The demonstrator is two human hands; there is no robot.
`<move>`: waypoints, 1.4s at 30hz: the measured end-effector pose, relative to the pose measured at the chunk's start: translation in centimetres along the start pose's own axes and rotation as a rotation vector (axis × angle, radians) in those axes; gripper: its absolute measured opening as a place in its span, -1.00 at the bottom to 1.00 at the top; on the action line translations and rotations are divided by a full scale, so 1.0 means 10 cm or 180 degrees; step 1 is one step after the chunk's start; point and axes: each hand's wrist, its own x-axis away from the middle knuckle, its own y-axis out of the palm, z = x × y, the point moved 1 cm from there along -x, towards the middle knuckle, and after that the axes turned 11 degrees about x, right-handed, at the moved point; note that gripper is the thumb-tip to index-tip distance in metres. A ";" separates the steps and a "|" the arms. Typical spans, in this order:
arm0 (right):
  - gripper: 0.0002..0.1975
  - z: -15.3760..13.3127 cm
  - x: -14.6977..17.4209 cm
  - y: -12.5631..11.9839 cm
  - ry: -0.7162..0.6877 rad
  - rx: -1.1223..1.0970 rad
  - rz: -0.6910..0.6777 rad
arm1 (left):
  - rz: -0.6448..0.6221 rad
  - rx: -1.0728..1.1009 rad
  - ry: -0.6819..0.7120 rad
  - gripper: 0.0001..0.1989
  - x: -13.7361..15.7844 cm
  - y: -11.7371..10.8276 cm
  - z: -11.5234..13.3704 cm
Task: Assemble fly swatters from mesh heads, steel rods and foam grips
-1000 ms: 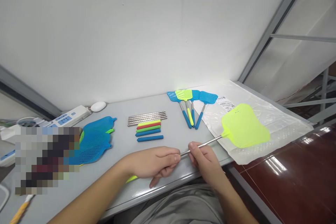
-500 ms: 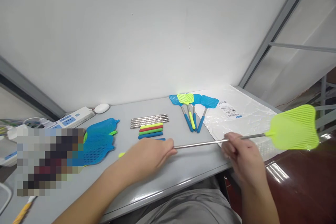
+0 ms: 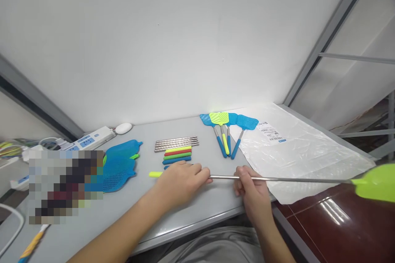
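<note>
A yellow-green fly swatter (image 3: 378, 183) with a long metal rod lies level across the front of the desk, its head out past the right side and cut off by the picture edge. My left hand (image 3: 184, 180) is closed around the handle end, whose yellow-green tip (image 3: 155, 174) sticks out on the left. Fingers of my right hand (image 3: 251, 189) pinch the rod to the right of it. Just beyond my left hand lie several coloured handles (image 3: 177, 155), one blue one partly hidden by the hand. Metal rods (image 3: 176, 144) sit in a row behind them.
Several fly swatters with handles (image 3: 237, 141) lie at the back right beside a white plastic bag (image 3: 296, 148). Loose blue swatter heads (image 3: 120, 168) are stacked on the left. A power strip (image 3: 94, 139) and a white mouse (image 3: 124, 128) stand behind. Part of the left is pixelated.
The swatter head has moved right and downward, and more rod shows between it and my right hand. My right hand has shifted left, nearer my left hand.
</note>
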 end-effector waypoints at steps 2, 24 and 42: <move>-0.52 0.05 0.04 0.09 -0.0035 0.0050 -0.0102 | -0.0022 0.0059 0.0043 -0.68 -0.02 0.04 0.05; -0.54 -0.22 -0.12 -0.42 -0.0159 -0.0573 0.0806 | 0.0785 -0.0338 -0.0221 -0.62 0.14 -0.14 -0.36; -0.52 -0.27 0.09 -0.39 -0.0371 0.0072 0.0804 | 0.1465 -0.0818 0.0026 -0.58 0.43 -0.41 -0.82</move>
